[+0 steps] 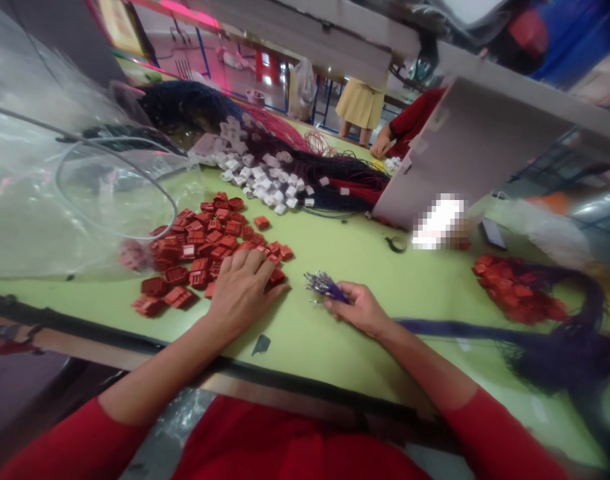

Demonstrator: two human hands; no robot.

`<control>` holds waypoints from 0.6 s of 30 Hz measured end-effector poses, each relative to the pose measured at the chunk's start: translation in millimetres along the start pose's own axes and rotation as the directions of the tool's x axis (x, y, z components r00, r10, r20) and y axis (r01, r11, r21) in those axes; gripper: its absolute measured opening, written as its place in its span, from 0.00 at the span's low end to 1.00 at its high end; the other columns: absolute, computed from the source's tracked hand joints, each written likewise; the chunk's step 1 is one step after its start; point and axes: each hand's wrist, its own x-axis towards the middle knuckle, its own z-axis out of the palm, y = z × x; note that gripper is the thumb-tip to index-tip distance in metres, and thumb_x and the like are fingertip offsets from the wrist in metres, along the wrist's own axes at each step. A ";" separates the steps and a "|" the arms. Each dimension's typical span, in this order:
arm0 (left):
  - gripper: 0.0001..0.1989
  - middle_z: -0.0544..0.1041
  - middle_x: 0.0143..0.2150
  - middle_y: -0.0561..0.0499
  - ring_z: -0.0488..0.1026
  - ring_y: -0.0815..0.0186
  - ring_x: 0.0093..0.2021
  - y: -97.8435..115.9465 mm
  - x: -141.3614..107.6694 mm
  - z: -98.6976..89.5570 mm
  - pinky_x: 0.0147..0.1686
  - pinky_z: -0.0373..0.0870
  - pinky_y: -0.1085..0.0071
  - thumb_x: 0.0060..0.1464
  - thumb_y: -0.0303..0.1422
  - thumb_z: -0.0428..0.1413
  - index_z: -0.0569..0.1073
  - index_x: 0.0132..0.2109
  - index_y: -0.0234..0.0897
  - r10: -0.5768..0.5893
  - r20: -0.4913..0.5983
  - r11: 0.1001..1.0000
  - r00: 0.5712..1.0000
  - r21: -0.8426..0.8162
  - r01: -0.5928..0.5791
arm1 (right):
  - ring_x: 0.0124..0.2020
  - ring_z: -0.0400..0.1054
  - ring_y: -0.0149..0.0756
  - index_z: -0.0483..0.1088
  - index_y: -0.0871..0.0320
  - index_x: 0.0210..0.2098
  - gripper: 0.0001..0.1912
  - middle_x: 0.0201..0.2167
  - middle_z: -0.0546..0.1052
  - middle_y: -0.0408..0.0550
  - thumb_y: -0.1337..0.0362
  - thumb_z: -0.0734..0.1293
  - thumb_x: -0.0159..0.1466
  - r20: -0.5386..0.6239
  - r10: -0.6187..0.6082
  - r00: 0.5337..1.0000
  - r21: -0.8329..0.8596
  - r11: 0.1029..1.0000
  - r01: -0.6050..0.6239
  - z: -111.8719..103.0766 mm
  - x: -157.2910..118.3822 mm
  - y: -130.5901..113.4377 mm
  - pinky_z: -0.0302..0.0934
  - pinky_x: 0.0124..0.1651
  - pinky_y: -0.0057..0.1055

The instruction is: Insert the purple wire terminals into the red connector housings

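Note:
My left hand (243, 285) lies at the near right edge of a pile of red plastic connector housings (197, 233). Its thumb is stretched out to the side and the fingers reach over several housings; the fingertips are partly hidden. A bundle of purple wires (337, 292) is gripped in my right hand (362, 308), with the metal terminals (319, 283) at its end pointing left toward the pile. From behind that hand the purple wires run right along the table to a larger tangled heap (559, 357).
White connectors (265, 183) on dark and red wires lie at the back. Red connectors (517, 290) sit at right, near a phone (493, 233). A tape roll (395, 244) lies before a grey panel (465, 147). Clear plastic (75, 213) covers the left. A co-worker's hand (382, 143) shows behind.

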 end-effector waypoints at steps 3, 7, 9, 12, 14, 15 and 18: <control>0.13 0.78 0.41 0.38 0.72 0.47 0.44 1.5 2.5 3.5 0.43 0.68 0.55 0.61 0.41 0.60 0.78 0.39 0.33 0.052 0.016 0.999 0.999 -0.016 -0.052 | 0.22 0.61 0.27 0.71 0.60 0.33 0.15 0.21 0.70 0.39 0.53 0.73 0.59 -0.006 0.001 1.000 -0.019 1.000 -0.001 0.9 -0.8 1.4 0.54 0.27 0.26; 0.13 0.79 0.36 0.40 0.73 0.51 0.39 3.6 -0.9 3.0 0.42 0.69 0.56 0.64 0.36 0.54 0.77 0.36 0.33 0.073 0.022 0.969 0.997 -0.239 -0.066 | 0.21 0.57 0.25 0.69 0.59 0.34 0.15 0.21 0.67 0.37 0.53 0.71 0.62 -0.016 -0.031 0.999 -0.004 1.000 0.031 1.9 -2.3 1.3 0.51 0.26 0.26; 0.13 0.79 0.34 0.42 0.73 0.56 0.36 10.6 -3.6 0.1 0.39 0.70 0.60 0.64 0.37 0.55 0.77 0.35 0.34 0.016 0.066 0.861 0.998 -0.508 0.020 | 0.21 0.55 0.25 0.68 0.59 0.35 0.15 0.21 0.65 0.36 0.53 0.70 0.63 -0.015 -0.050 0.999 0.029 0.998 0.050 2.0 -3.9 -0.7 0.49 0.26 0.26; 0.12 0.80 0.33 0.46 0.74 0.64 0.30 26.2 -7.3 -4.0 0.32 0.72 0.69 0.59 0.41 0.59 0.77 0.39 0.35 -0.078 0.301 0.402 0.950 -0.863 0.306 | 0.21 0.53 0.25 0.67 0.59 0.36 0.13 0.21 0.63 0.35 0.55 0.69 0.64 0.002 -0.067 0.998 0.052 0.996 0.067 1.5 -7.4 -4.6 0.47 0.25 0.26; 0.14 0.82 0.34 0.48 0.75 0.67 0.29 36.1 -9.3 -5.6 0.30 0.73 0.72 0.56 0.41 0.63 0.77 0.42 0.35 -0.089 0.443 0.063 0.892 -0.891 0.449 | 0.21 0.52 0.24 0.67 0.59 0.36 0.12 0.21 0.63 0.35 0.56 0.68 0.65 0.011 -0.073 0.997 0.052 0.996 0.072 1.2 -10.0 -7.2 0.47 0.25 0.26; 0.15 0.82 0.35 0.48 0.76 0.67 0.30 40.3 -10.3 -6.1 0.30 0.74 0.72 0.55 0.41 0.64 0.77 0.44 0.35 -0.091 0.482 -0.058 0.871 -0.876 0.478 | 0.20 0.52 0.25 0.68 0.59 0.37 0.12 0.21 0.63 0.35 0.56 0.68 0.65 0.010 -0.073 0.997 0.049 0.996 0.072 1.2 -11.2 -8.3 0.47 0.24 0.26; 0.18 0.83 0.36 0.49 0.78 0.69 0.32 49.5 -13.2 -6.0 0.36 0.76 0.73 0.52 0.38 0.67 0.78 0.48 0.36 -0.084 0.536 -0.247 0.840 -0.828 0.504 | 0.21 0.52 0.25 0.68 0.58 0.38 0.11 0.21 0.62 0.35 0.57 0.68 0.65 -0.002 -0.069 0.998 0.020 0.997 0.069 2.3 -14.1 -11.5 0.47 0.25 0.26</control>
